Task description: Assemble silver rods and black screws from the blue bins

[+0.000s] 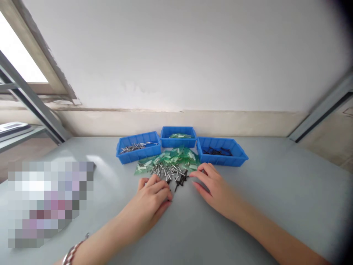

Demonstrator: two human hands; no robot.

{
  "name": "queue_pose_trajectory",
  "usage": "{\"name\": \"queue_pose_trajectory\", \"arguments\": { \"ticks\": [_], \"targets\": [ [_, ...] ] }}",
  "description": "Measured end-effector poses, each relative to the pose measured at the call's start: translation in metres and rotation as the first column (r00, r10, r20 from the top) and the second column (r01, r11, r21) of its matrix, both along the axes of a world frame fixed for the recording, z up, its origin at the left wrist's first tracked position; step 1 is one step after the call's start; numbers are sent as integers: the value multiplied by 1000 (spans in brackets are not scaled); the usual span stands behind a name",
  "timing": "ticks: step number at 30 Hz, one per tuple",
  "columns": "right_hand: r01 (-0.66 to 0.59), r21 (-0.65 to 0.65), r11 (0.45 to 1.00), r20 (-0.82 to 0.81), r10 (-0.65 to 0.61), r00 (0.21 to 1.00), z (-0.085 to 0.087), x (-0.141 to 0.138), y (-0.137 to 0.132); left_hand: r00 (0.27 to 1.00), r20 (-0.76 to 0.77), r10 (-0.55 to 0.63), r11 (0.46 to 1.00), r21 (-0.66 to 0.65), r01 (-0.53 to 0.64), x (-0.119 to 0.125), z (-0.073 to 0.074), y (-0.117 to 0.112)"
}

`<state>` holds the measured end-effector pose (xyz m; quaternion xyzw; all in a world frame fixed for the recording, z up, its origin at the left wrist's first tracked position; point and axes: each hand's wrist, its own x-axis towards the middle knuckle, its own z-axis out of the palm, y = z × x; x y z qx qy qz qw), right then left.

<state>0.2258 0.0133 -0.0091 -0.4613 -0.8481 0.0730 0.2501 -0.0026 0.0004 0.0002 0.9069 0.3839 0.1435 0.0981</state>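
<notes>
- The left hand [154, 195] lies palm down on the flat grey bench [261, 206] with its fingers curled under. The fingertips are at the near edge of the heap, and I cannot tell whether they pinch anything.
- The right hand [212, 186] lies palm down, open, with fingers loosely spread and holding nothing. Its fingertips touch the heap's right edge.
- The heap of small silver metal fasteners [165, 170] lies straight ahead, between the two hands and just beyond their fingertips. The pieces point every way, so it has no common long axis.
- A few small black fasteners [180, 180] lie at the heap's near right side, in the gap between the hands and about equally near to both.
- Small green plastic bags [171, 156] lie spread flat behind and under the silver pieces, farther from the hands.
- Beyond the bags, three blue plastic bins stand in a row against the wall.
  - The left bin [138, 147] holds silver pieces.
  - The middle bin [178, 137] holds green bags.
  - The right bin [222, 151] holds black pieces.
</notes>
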Motion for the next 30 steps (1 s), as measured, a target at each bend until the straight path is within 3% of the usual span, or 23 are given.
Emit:
{"name": "queue_pose_trajectory", "arguments": {
  "ticks": [18,24,30],
  "targets": [
    [-31,-64,997,-22,30,999,3,-1,-4,999,47,12,997,69,-15,-2,-2,1],
    [-142,-227,964,-64,131,989,10,-7,-13,986,155,-59,993,114,41,0,-1,-3],
    [-243,-250,937,-109,223,969,8,-15,-21,977,188,-98,991,104,79,2,2,-9]
  ]
}}
